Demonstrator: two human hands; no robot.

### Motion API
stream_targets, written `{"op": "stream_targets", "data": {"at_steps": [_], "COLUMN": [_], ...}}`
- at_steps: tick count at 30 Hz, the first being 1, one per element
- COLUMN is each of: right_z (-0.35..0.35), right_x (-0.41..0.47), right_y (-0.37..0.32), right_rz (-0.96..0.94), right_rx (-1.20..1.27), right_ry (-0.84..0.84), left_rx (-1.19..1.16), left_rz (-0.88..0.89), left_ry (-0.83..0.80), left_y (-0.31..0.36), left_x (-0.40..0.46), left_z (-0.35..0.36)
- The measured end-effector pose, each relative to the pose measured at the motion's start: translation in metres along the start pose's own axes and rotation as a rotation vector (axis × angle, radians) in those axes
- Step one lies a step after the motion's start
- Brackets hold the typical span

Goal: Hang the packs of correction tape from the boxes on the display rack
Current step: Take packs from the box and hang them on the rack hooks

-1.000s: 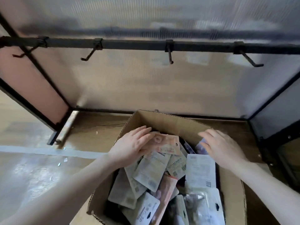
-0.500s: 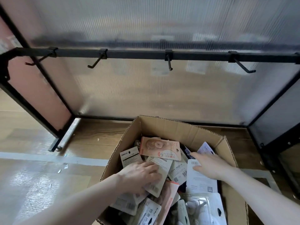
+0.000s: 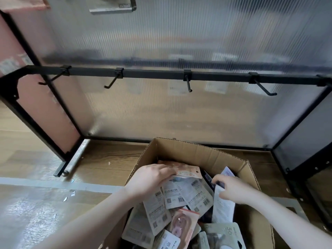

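An open cardboard box (image 3: pixel 195 151) on the floor holds several packs of correction tape (image 3: pixel 181 196), mostly white-backed and some pinkish-orange. My left hand (image 3: pixel 150 178) is inside the box at its left. Its fingers curl over the edge of a pinkish-orange pack (image 3: pixel 188 172) and the white packs under it. At the right side of the box, my right hand (image 3: pixel 233 189) pinches the top of a tall white pack (image 3: pixel 222 207). The display rack's black bar (image 3: pixel 154 74) crosses above, and each of its hooks (image 3: pixel 188 85) is bare.
The rack has a ribbed translucent back panel (image 3: pixel 179 114), a pink side panel (image 3: pixel 36 105) at left and a black frame post (image 3: pixel 296 130) at right. Wooden floor (image 3: pixel 107 159) lies around the box. Clear plastic sheeting (image 3: pixel 27 212) covers the floor at lower left.
My left hand moved up from the white packs to the pinkish-orange pack and curled over it. My right hand closed on the tall white pack. The view tilted up, showing more of the rack.
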State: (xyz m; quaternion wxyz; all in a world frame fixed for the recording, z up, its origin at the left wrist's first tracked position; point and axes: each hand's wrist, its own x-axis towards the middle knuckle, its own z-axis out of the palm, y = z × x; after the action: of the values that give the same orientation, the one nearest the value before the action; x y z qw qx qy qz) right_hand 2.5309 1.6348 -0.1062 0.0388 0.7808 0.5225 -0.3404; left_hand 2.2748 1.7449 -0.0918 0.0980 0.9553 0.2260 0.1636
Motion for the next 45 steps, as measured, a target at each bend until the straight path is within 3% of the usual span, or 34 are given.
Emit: {"op": "stream_targets", "data": {"at_steps": [3, 6, 8, 12, 17, 20, 23, 27, 33, 37, 41, 45], "right_z": [-0.014, -0.031, -0.035, -0.032, -0.024, -0.007, 0.013, 0.028, 0.039, 0.046, 0.059, 0.066], "right_x": [-0.007, -0.014, -0.021, -0.032, -0.023, -0.021, -0.009, -0.001, -0.002, -0.001, 0.008, 0.014], "right_y": [-0.002, -0.009, -0.009, 0.001, -0.010, -0.023, -0.025, -0.021, -0.009, -0.004, -0.002, 0.004], "right_rz": [0.019, 0.150, 0.183, -0.053, -0.161, -0.192, -0.025, 0.202, 0.392, 0.433, 0.404, 0.229], "right_rx": [0.196, 0.433, 0.433, 0.286, 0.247, 0.282, 0.203, 0.200, 0.304, 0.380, 0.496, 0.580], "right_ry": [0.081, 0.014, -0.037, 0.021, 0.167, 0.072, -0.045, -0.161, -0.365, -0.332, -0.158, -0.035], "left_rx": [-0.085, -0.175, -0.224, -0.277, -0.193, -0.096, 0.051, 0.207, 0.368, 0.347, 0.315, 0.319], "left_rz": [-0.167, -0.303, -0.363, -0.416, -0.382, -0.348, -0.324, -0.308, -0.164, -0.111, -0.121, -0.163], "left_ry": [0.085, 0.106, 0.104, 0.035, -0.091, -0.260, -0.367, -0.386, -0.571, -0.639, -0.661, -0.666], "left_y": [-0.002, -0.009, -0.010, -0.010, -0.008, -0.008, -0.012, -0.007, -0.004, 0.003, 0.009, 0.011], "left_x": [0.005, 0.007, 0.007, 0.006, 0.006, 0.003, 0.001, 0.003, 0.004, 0.005, 0.005, 0.006], "left_z": [-0.016, -0.024, -0.026, -0.025, -0.022, -0.016, -0.013, -0.011, 0.008, 0.018, 0.021, 0.019]}}
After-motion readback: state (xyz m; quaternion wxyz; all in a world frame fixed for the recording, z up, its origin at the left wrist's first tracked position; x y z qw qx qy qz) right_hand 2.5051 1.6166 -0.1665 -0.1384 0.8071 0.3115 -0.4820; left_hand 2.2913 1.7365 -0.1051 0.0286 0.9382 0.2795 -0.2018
